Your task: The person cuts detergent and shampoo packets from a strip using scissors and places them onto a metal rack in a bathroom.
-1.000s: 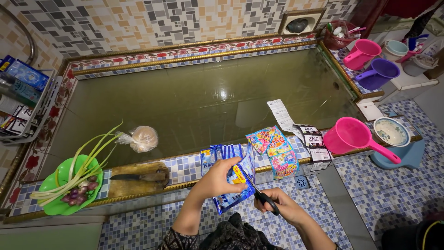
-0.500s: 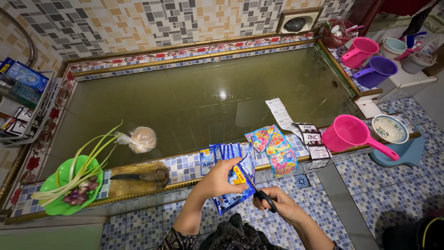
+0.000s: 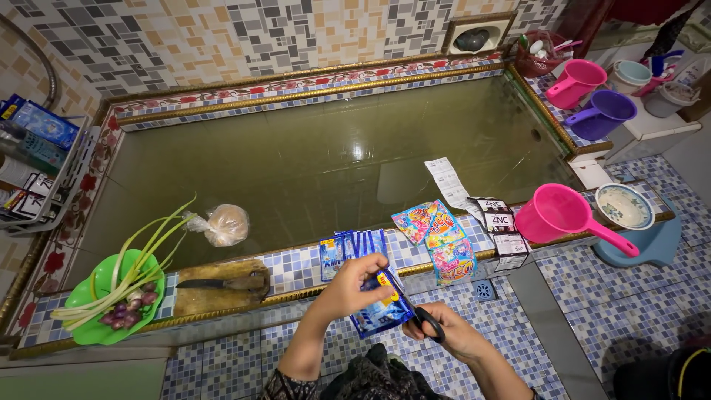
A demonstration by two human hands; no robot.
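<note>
a blue sachet (image 3: 381, 310) is held in front of the tiled ledge (image 3: 296, 270), just below a row of like sachets (image 3: 354, 250) lying on that ledge. the left hand (image 3: 348, 287) is closed on the sachet's upper edge. the right hand (image 3: 452, 333) is closed around the handles of black scissors (image 3: 424, 321), whose blades meet the sachet's right side. for a clean cut, the sachet is best kept taut and the fingers clear of the blades; how far the blades are parted cannot be told.
</note>
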